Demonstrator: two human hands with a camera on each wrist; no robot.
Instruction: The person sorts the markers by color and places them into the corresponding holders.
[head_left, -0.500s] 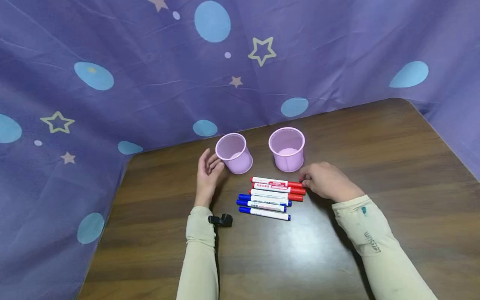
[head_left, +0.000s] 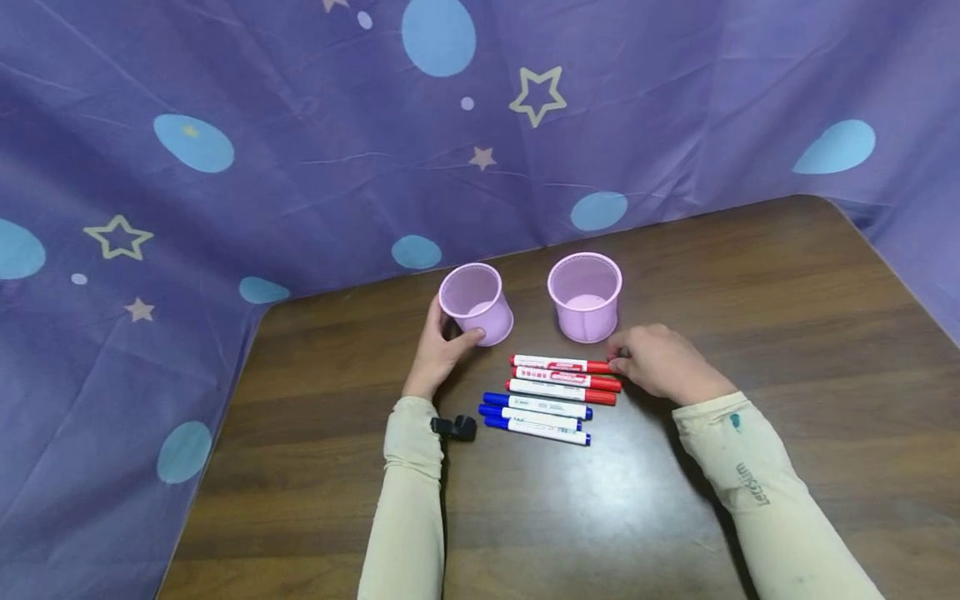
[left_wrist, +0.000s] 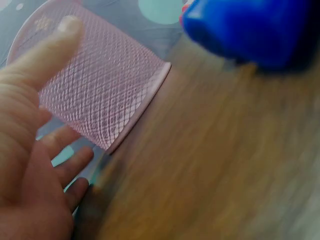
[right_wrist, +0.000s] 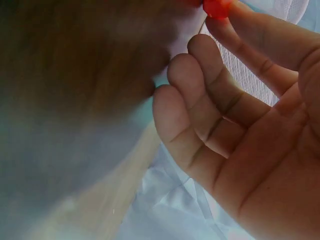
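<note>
In the head view, my left hand [head_left: 435, 357] is around the left pink mesh pen cup [head_left: 492, 318], thumb on the near side and fingers partly hidden behind it. The left wrist view shows the thumb across the mesh wall [left_wrist: 107, 75]. My right hand [head_left: 667, 363] pinches the red end of the farthest red marker [head_left: 551, 362] between thumb and index finger; its other fingers are bent loosely. That marker lies at the top of a row, above two more red markers [head_left: 555, 390] and three blue markers [head_left: 540, 406].
A second pink pen cup [head_left: 588, 323] stands upright to the right, just behind the markers. The wooden table [head_left: 315, 467] meets a purple patterned cloth [head_left: 315, 183] at the back. A black wrist mount [head_left: 454, 428] sits on the left sleeve.
My left hand has moved right and forward onto the left pen cup, its thumb coming to the near side. The right hand stays at the farthest red marker's end. The head view has shifted slightly.
</note>
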